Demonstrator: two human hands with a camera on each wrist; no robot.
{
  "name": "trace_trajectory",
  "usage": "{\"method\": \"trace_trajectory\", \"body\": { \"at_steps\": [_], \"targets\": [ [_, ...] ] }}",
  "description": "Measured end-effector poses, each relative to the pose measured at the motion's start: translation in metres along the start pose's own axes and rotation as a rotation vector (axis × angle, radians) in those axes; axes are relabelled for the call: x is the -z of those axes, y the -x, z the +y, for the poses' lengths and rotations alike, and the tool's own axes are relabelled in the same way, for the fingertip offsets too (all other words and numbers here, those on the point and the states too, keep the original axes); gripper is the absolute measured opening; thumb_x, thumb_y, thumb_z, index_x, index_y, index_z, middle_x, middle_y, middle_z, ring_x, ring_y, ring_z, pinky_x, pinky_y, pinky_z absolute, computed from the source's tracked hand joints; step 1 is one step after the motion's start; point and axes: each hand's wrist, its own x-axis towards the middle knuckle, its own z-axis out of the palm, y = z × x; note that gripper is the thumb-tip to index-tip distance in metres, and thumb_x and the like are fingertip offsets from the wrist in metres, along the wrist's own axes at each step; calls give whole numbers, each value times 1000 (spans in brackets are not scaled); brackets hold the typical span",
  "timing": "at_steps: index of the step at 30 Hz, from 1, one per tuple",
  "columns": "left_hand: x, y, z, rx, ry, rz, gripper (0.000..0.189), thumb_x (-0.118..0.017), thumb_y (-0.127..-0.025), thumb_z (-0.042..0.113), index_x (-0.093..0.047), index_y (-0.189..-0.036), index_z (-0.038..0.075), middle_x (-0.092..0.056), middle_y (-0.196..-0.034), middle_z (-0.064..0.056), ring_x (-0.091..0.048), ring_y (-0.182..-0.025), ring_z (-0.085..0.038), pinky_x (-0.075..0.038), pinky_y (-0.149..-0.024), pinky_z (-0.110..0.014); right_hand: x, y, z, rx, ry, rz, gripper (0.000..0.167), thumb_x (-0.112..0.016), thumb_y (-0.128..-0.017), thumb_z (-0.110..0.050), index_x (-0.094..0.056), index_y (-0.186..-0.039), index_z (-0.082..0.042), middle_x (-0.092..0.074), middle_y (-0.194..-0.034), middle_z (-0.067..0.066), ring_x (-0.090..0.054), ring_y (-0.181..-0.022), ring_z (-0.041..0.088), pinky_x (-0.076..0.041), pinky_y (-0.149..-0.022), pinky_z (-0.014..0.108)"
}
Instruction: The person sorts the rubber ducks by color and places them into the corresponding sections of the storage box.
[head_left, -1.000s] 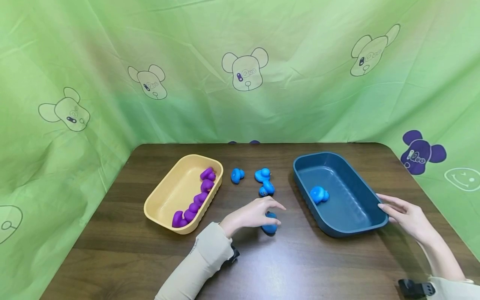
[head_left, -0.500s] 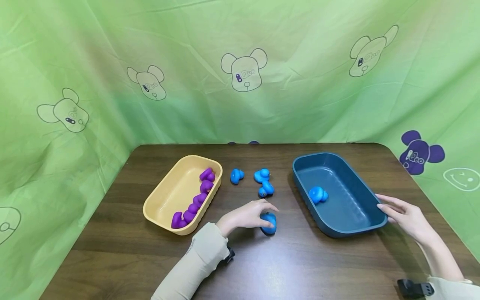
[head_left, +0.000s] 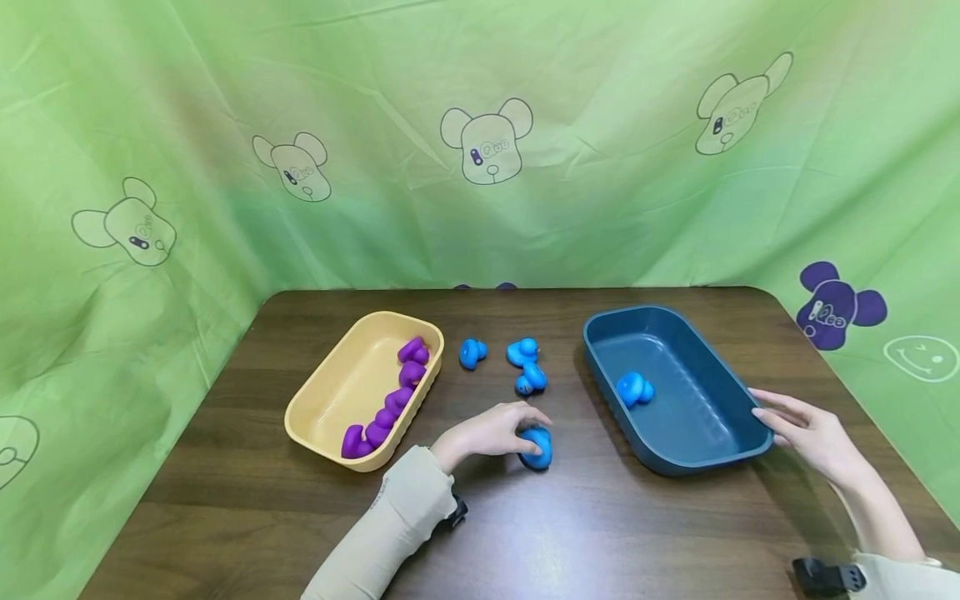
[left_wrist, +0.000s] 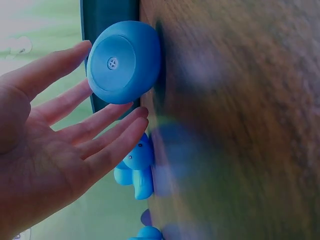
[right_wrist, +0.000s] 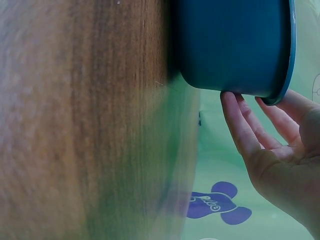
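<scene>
My left hand [head_left: 491,432] is at a blue rubber duck [head_left: 540,450] on the table, thumb on its near side and fingers curled around the far side. In the left wrist view, the duck's round flat base [left_wrist: 114,65] faces the camera, and the thumb tip meets its edge. My right hand [head_left: 806,433] holds the near right corner of a dark blue plastic bin [head_left: 705,461], thumb at the rim. From the right wrist view, fingertips [right_wrist: 229,100] press on the bin's outer wall under the rim. One blue duck [head_left: 633,388] lies inside that bin.
Several more blue ducks stand farther back: one alone [head_left: 471,353], and two close together, a rear duck [head_left: 522,352] and a front duck [head_left: 532,379]. To the left is a yellow bin [head_left: 322,392] with several purple ducks [head_left: 397,400] along its right wall. A green printed cloth [head_left: 375,217] hangs behind the table.
My left hand has shifted slightly left and closed its thumb and fingers around the near duck. The right hand stays at the bin's corner.
</scene>
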Motion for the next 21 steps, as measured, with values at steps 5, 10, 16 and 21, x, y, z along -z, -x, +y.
{"method": "trace_trajectory", "body": {
  "at_steps": [5,10,16,21],
  "targets": [
    [-2,-1,-4,8,23,3,39,-62,-83,20,-53,-120,8,-55,-115,-4,-51,-104,-13,-38,-86,-18,0,0,0,-4,8,2,34,-52,-89,-14,-54,-119,-32,-49,-93,-36,-49,-80,-17,-45,-60,11],
    [-3,-1,-4,14,37,6,37,-62,-83,18,-55,-117,8,-57,-113,-3,-53,-95,-10,-39,-82,-17,0,0,-1,-5,4,-1,34,-52,-90,-14,-54,-118,-33,-49,-92,-35,-49,-79,-17,-45,-60,11],
    [-5,-2,-5,24,47,13,30,-63,-82,15,-60,-112,9,-61,-108,0,-53,-91,-6,-39,-79,-15,0,0,0,-8,-4,-3,35,-52,-89,-13,-54,-118,-33,-50,-92,-35,-49,-80,-17,-44,-60,11],
    [-7,-3,-7,16,72,12,26,-63,-82,14,-62,-108,11,-62,-104,1,-52,-85,-4,-40,-77,-15,-1,0,1,-15,-4,-3,33,-52,-89,-15,-54,-118,-32,-50,-92,-35,-49,-80,-17,-45,-60,11]
  ]
}}
